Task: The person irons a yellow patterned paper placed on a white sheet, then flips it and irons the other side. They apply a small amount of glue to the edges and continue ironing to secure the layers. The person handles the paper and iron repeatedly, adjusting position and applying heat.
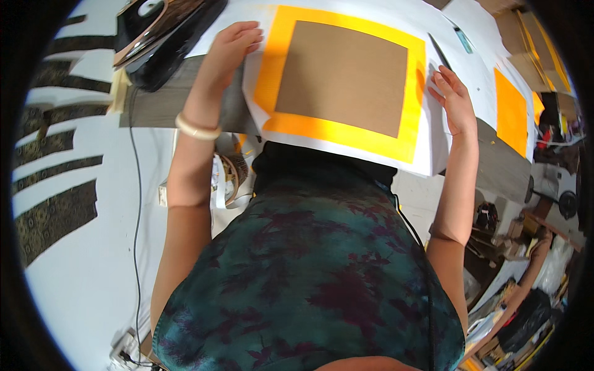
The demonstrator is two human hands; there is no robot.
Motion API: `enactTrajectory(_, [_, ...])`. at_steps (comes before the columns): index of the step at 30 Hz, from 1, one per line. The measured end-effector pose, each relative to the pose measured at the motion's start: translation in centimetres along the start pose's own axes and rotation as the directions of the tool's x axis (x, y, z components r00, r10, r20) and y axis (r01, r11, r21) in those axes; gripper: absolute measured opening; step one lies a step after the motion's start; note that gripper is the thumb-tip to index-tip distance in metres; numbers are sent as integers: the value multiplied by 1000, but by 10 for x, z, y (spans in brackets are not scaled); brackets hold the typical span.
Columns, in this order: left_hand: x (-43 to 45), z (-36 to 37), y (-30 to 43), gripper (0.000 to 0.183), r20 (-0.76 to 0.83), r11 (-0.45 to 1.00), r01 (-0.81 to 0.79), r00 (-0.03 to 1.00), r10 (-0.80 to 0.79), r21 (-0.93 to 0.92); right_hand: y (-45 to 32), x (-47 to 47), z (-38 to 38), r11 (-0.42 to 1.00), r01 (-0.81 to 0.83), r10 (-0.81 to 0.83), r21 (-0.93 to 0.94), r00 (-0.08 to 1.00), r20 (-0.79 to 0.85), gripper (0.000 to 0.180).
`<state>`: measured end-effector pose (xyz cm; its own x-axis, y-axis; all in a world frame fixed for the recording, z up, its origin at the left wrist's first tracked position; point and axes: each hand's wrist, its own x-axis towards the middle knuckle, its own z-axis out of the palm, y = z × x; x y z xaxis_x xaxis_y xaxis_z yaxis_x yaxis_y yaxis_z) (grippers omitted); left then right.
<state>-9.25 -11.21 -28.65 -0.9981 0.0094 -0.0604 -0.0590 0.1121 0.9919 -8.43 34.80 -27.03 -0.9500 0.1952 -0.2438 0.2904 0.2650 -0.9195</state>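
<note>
A brown square board (343, 76) lies on white paper, with a yellow-orange border (325, 130) folded or laid around all its sides. My left hand (234, 48), with a pale bangle on the forearm, is beside the border's left edge, fingers somewhat bent and nothing seen in them. My right hand (452, 95) is near the right edge, fingers apart and holding nothing visible. Just beyond its fingertips lies a dark, thin pointed tool (439, 52). A cutter with a teal handle (463, 40) rests farther right on the white paper (480, 76).
A black, glossy appliance (162, 51) with a cord stands at the left. Dark patterned strips (55, 222) hang or lie on a white surface beyond it. At the right, an orange sheet (510, 111) overlaps the table edge; cardboard boxes (526, 51) stand behind. A bin (234, 174) is below the table.
</note>
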Motion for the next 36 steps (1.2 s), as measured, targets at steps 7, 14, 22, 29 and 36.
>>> enactTrajectory(7, [39, 33, 0, 54, -195, 912, 248, 962, -191, 327, -20, 22, 22, 978, -121, 123, -168, 992, 1, 71])
enactTrajectory(14, [68, 41, -3, 51, 25, 833, 156, 980, -200, 530, -24, 43, 44, 933, -3, 1, -360, 1000, -5, 52])
enactTrajectory(22, [70, 69, -11, 39, -127, 684, 80, 992, 19, 725, -10, 45, 53, 912, 190, -222, -363, 974, -50, 23])
enactTrajectory(29, [57, 61, 10, 16, -172, 954, -1, 984, 55, 299, -31, 41, 40, 973, 216, -218, -86, 976, -19, 19])
enactTrajectory(36, [8, 63, 172, 41, -152, 728, -685, 723, 673, -35, -138, 12, -29, 596, 801, -800, -60, 586, -133, 34])
